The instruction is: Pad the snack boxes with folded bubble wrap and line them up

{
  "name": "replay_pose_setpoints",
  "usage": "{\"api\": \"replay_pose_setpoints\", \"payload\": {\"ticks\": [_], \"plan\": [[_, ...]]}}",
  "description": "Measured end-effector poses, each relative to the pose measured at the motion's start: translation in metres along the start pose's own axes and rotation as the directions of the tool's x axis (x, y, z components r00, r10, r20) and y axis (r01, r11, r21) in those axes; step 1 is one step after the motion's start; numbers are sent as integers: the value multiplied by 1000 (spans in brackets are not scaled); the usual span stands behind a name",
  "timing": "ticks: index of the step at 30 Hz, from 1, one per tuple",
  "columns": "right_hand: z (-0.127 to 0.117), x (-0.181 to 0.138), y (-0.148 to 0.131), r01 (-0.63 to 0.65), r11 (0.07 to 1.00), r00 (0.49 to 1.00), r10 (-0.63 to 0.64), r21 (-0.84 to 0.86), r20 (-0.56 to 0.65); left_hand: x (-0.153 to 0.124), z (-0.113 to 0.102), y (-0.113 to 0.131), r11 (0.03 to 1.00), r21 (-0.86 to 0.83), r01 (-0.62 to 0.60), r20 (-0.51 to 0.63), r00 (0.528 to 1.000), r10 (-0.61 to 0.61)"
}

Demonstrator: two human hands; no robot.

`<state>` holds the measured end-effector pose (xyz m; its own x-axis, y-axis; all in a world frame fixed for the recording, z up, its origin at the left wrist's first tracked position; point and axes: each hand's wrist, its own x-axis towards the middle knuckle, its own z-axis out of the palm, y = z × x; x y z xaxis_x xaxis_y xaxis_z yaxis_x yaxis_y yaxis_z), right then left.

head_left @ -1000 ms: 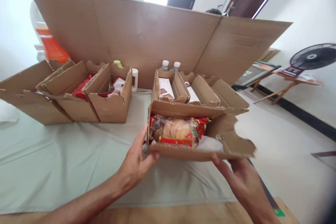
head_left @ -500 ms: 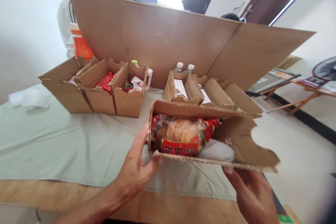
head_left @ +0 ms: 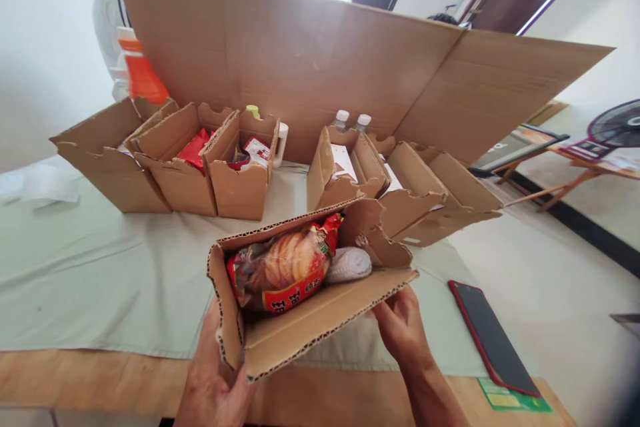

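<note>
Between my hands is an open cardboard box [head_left: 320, 340], held tilted above the near part of the table. My left hand [head_left: 213, 367] grips its left end, with the thumb on the near side and the fingers partly hidden behind the cardboard. My right hand [head_left: 403, 327] holds the lower right corner, its fingertips under the box. Inside lies a clear and red packet of round biscuits [head_left: 285, 263]. Beside it, to the right, sits a whitish-grey rolled bundle [head_left: 350, 263] whose kind I cannot make out.
Three cardboard bins [head_left: 237, 187] holding packets stand at the back left; several more [head_left: 345, 190] stand at the back right. A tall cardboard panel [head_left: 320, 47] rises behind them. A phone [head_left: 493, 337] lies at the right edge. Crumpled clear plastic [head_left: 40, 183] lies far left.
The box has moved left and towards me, and turned so its right end points further away. Both hands moved with it, and the phone at right has come into fuller view.
</note>
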<state>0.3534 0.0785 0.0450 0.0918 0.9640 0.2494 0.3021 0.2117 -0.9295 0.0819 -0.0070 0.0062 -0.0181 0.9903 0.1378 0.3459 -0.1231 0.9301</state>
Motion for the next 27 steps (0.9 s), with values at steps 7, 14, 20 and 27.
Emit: {"api": "replay_pose_setpoints", "payload": {"ticks": [7,14,20,27], "plan": [[19,39,12,41,983,995,-55,179,78,0,7,-6,999,41,-30,-13,999,31],[47,74,18,85,993,992,-92,78,83,2,18,-8,999,28,-27,-1,1000,27],[75,69,10,113,993,992,-114,13,55,-10,27,-13,999,5,-46,17,999,46],[93,70,6,130,989,989,-134,67,59,-11,33,-6,997,14,-73,50,996,72]]}}
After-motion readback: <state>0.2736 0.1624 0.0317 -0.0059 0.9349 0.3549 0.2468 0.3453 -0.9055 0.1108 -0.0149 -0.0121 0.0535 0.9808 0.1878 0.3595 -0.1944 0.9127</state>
